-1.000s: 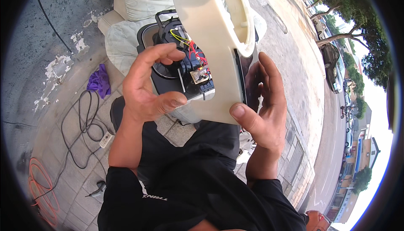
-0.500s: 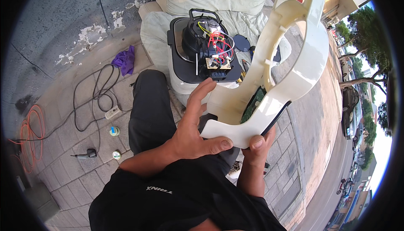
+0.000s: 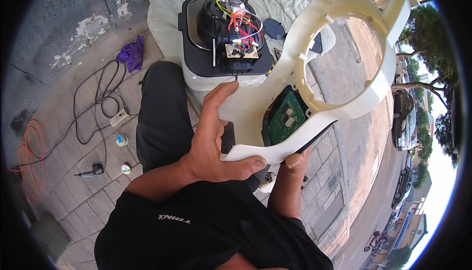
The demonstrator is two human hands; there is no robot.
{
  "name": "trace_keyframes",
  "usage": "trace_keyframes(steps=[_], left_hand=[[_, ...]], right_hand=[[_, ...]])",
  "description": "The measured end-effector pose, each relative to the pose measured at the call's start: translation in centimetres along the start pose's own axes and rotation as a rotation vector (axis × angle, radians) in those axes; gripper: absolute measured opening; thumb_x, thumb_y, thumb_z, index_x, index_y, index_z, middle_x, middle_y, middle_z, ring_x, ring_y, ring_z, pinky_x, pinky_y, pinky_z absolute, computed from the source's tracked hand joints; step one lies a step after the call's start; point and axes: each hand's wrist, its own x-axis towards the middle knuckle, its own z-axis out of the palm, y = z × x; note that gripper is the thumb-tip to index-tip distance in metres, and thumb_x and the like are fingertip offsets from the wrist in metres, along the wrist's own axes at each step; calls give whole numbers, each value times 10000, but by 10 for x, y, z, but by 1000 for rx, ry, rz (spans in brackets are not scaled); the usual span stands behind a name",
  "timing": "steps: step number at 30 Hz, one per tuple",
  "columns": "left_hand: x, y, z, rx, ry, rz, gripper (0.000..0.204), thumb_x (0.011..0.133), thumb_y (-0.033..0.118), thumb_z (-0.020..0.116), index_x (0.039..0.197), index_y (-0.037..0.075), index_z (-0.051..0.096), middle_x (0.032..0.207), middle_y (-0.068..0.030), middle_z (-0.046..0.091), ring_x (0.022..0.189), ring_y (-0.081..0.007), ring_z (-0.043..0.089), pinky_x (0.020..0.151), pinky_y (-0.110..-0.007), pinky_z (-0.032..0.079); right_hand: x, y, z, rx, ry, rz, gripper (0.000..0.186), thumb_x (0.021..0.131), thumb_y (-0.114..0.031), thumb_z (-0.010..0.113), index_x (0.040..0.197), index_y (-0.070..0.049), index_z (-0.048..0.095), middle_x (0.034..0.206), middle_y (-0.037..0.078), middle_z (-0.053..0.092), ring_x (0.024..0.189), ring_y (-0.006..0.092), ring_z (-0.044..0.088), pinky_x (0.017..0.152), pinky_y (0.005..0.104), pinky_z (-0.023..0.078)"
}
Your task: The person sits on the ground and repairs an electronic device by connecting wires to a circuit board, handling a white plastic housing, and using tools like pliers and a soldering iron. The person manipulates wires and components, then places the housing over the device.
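Note:
Tilted in front of me is a white plastic appliance housing (image 3: 339, 104), with a large round opening and a loop at its far end. A green circuit board (image 3: 286, 119) sits inside its near part. My left hand (image 3: 216, 144) grips the near left edge, thumb along the rim and index finger stretched up. At the near right corner my right hand (image 3: 296, 164) holds the housing, thumb on the edge and other fingers hidden beneath. Beyond the housing stands a black appliance base (image 3: 196, 66) with exposed red, yellow and white wires (image 3: 243, 21) and a small tan circuit board (image 3: 241, 50).
The base rests on a cloth-covered seat (image 3: 164, 16). On the paving to the left lie a black cable (image 3: 101, 93), a power strip (image 3: 119, 118), a soldering iron (image 3: 92, 172), two small round tins (image 3: 122, 140), a purple cloth (image 3: 131, 54) and an orange cord (image 3: 30, 157). Parked cars (image 3: 403, 117) line the street.
The housing has turned so its inner face shows more, bringing the round opening and the green circuit board into fuller view. Both hands keep hold of it. The whole view has shifted slightly.

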Motion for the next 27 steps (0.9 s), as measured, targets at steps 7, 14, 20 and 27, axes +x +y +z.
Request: trace_keyframes(steps=[7, 14, 20, 27], left_hand=[[-2, -9, -6, 263, 28, 116, 1171, 708, 260, 938, 1582, -35, 217, 1575, -186, 217, 1454, -303, 363, 1161, -435, 396], [2, -5, -12, 125, 59, 68, 1144, 709, 288, 936, 1564, -35, 247, 1575, -216, 213, 1454, -319, 365, 1161, -451, 391], [7, -10, -13, 177, 13, 197, 1186, 705, 344, 951, 1577, -12, 231, 1607, -216, 185, 1474, -334, 353, 1181, -458, 370], [14, 4, -30, -469, 49, -159, 1299, 795, 565, 875, 1653, 18, 67, 1668, -180, 255, 1541, -312, 304, 1240, -474, 293]], right_hand=[[-4, 64, -25, -37, -1, -41, 1319, 672, -918, 667, 1501, 70, 392, 1290, 183, 569, 1140, 314, 586, 980, 462, 503], [15, 30, 14, 488, 171, 111, 1240, 712, -707, 817, 1609, -18, 308, 1553, 217, 470, 1397, 391, 518, 1160, 530, 456], [14, 46, 8, 595, 157, 29, 1214, 749, -750, 756, 1636, -67, 285, 1604, 213, 419, 1446, 392, 468, 1193, 555, 411], [36, 18, 7, 669, -57, -19, 1261, 718, -782, 789, 1622, -46, 306, 1593, 263, 413, 1434, 415, 479, 1170, 570, 419]])
